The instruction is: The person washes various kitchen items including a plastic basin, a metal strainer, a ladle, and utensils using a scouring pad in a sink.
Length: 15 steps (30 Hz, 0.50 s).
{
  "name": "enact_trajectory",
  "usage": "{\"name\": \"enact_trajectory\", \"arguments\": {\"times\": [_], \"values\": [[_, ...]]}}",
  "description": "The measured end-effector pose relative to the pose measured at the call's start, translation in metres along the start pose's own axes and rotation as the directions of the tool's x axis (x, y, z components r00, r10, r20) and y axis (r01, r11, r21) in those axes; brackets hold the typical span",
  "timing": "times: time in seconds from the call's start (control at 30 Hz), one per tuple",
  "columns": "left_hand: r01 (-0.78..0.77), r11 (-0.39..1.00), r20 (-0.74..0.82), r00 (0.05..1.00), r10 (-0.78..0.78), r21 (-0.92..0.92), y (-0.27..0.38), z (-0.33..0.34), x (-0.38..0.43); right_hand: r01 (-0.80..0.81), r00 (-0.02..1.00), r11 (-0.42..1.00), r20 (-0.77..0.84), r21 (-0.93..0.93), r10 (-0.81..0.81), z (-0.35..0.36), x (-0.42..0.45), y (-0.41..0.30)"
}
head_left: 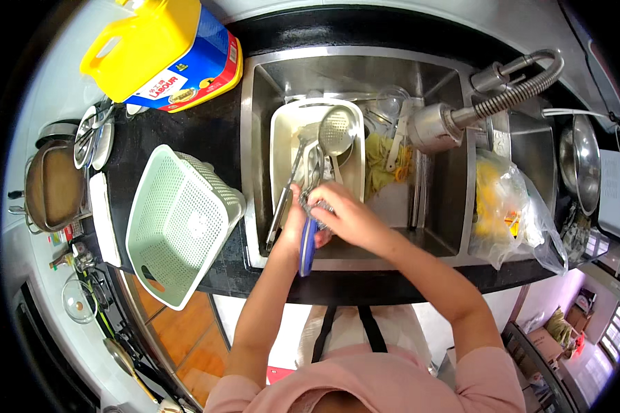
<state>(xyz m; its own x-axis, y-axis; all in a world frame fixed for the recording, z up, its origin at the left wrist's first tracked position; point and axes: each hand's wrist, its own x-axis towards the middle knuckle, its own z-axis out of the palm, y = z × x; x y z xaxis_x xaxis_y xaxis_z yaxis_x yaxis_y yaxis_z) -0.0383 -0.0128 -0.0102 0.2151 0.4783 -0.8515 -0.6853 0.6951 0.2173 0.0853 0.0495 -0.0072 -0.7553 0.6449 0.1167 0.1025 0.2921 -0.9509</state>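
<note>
My left hand is closed around a utensil with a blue handle, over the near edge of a white basin. In my right hand is a steel wool scourer, pressed against the utensil's shaft. A slotted metal ladle extends up from the hands; whether the blue handle belongs to it is hard to tell. The white basin stands in the stainless steel sink and holds several metal utensils. One utensil with a dark handle leans over its left rim.
A faucet hangs over the sink's right side, near a green cloth and a white-handled knife. Left stand a pale green perforated basket and a yellow detergent jug. A plastic bag lies at the right-hand basin.
</note>
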Motion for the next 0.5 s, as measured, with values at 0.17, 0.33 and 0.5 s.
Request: {"name": "enact_trajectory", "arguments": {"times": [0.17,0.33,0.5], "values": [[0.116,0.984,0.413,0.909,-0.050,-0.136,-0.003,-0.017,-0.001,-0.026,0.999,0.975,-0.035,-0.221,0.019,-0.004,0.021,0.028],[0.016,0.987,0.107,0.994,0.002,-0.162,-0.017,0.003,-0.020,-0.265,0.943,0.955,-0.168,0.133,0.286,-0.008,0.014,0.034],[0.180,0.984,0.155,0.971,-0.180,0.015,-0.020,-0.010,-0.026,-0.085,0.985,0.996,0.155,0.030,0.079,0.000,-0.004,0.023]]}}
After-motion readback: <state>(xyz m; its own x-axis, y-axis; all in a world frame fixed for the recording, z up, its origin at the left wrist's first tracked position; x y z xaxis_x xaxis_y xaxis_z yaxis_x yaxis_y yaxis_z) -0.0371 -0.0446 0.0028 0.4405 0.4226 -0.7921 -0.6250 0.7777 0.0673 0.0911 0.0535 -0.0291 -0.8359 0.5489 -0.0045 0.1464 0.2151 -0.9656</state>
